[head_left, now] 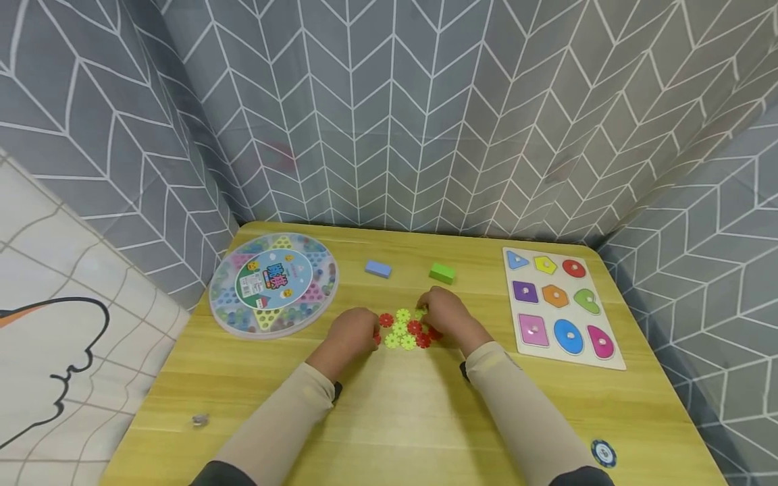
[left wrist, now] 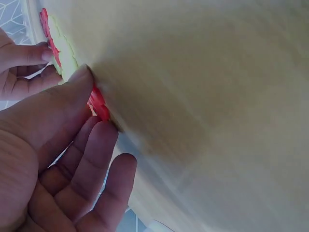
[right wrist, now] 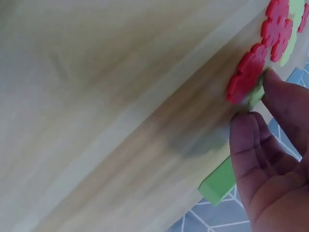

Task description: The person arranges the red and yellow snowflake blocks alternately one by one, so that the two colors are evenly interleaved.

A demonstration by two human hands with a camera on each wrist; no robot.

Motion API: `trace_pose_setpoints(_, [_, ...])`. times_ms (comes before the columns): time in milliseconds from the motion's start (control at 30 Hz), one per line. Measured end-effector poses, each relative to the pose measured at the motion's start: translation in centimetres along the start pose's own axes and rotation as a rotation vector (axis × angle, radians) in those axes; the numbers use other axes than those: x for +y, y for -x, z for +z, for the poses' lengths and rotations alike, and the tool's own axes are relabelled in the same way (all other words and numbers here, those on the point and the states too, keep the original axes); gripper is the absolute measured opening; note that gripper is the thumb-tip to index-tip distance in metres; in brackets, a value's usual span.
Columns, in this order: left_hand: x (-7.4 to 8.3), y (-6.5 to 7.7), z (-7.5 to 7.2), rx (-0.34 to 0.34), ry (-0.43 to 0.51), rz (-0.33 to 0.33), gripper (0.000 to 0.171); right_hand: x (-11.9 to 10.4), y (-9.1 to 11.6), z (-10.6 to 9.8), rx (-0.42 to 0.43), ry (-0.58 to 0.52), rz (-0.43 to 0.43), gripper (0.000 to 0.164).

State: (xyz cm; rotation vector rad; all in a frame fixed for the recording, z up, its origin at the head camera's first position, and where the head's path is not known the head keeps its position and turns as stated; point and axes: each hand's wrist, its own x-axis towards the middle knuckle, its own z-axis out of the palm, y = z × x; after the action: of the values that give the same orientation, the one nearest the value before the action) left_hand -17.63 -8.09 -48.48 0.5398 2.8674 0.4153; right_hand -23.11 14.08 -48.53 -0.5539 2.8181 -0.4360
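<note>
A flat cluster of red and yellow-green plastic snowflake discs [head_left: 400, 329] lies at the middle of the wooden table. At its left edge my left hand [head_left: 355, 332] pinches a red snowflake disc [left wrist: 99, 102] between thumb and fingers, partly covering it. Across the cluster my right hand [head_left: 446, 314] has thumb and fingertips on a yellow-green snowflake disc [right wrist: 257, 95], pinching it at the far right side. Beside that piece, a red disc [right wrist: 247, 73] lies flat on the wood. Overlaps between the discs are hard to make out.
Behind the cluster are a blue block [head_left: 378, 268] and a green block [head_left: 442, 273]. A round Chinese checkers box [head_left: 322, 297] stands left; a shape puzzle board [head_left: 568, 359] lies right. Nearer are a poker chip [head_left: 604, 453] and a small grey object [head_left: 200, 420]. Curtains [head_left: 389, 121] border the table.
</note>
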Motion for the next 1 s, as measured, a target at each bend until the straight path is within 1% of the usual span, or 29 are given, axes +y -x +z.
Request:
trace_pose_setpoints(67, [0.0, 0.0, 0.0, -0.007, 0.0, -0.001, 0.022, 0.0, 0.0, -0.2, -0.002, 0.011, -0.013, 0.015])
trace_pose_setpoints(133, [0.0, 0.0, 0.0, -0.018, -0.002, -0.014, 0.022, 0.0, 0.0, -0.4, -0.029, 0.021, -0.006, 0.007])
trace_pose_setpoints(167, [0.0, 0.1, 0.0, -0.028, -0.002, -0.023, 0.022, -0.1, 0.0, -0.5, -0.043, 0.02, 0.001, 0.006])
trace_pose_setpoints(267, [0.1, 0.1, -0.3, -0.071, -0.022, -0.053, 0.025, -0.3, -0.1, -0.7, -0.081, 0.008, 0.04, 0.009])
trace_pose_setpoints(367, [0.3, 0.2, -0.6, -0.119, -0.043, -0.077, 0.029, -0.3, -0.5, -0.6, -0.112, -0.014, 0.081, 0.022])
trace_pose_setpoints(467, [0.3, 0.3, -0.9, -0.151, -0.031, -0.09, 0.029, -0.2, -0.7, -0.6, -0.141, -0.022, 0.095, 0.026])
trace_pose_setpoints(600, [0.1, 0.1, -0.6, -0.152, 0.015, -0.059, 0.025, 0.0, -0.7, -0.7, -0.156, -0.069, 0.096, 0.023])
trace_pose_setpoints(700, [-0.3, 0.0, -0.1, -0.123, 0.053, -0.025, 0.026, 0.4, -0.6, -0.6, -0.114, -0.119, 0.078, 0.019])
trace_pose_setpoints(800, [-0.8, 0.1, 0.1, -0.093, 0.131, -0.001, 0.025, 0.5, 0.0, -0.7, -0.025, -0.177, 0.046, 0.017])
trace_pose_setpoints(900, [-1.3, 0.9, -0.3, -0.077, 0.265, 0.02, 0.022, 0.2, 1.2, -0.9, 0.051, -0.259, 0.023, 0.016])
trace_pose_setpoints(1000, [-2.0, 2.3, -1.2, -0.095, 0.414, 0.046, 0.019, -0.8, 3.1, -0.8, 0.064, -0.354, -0.018, 0.016])
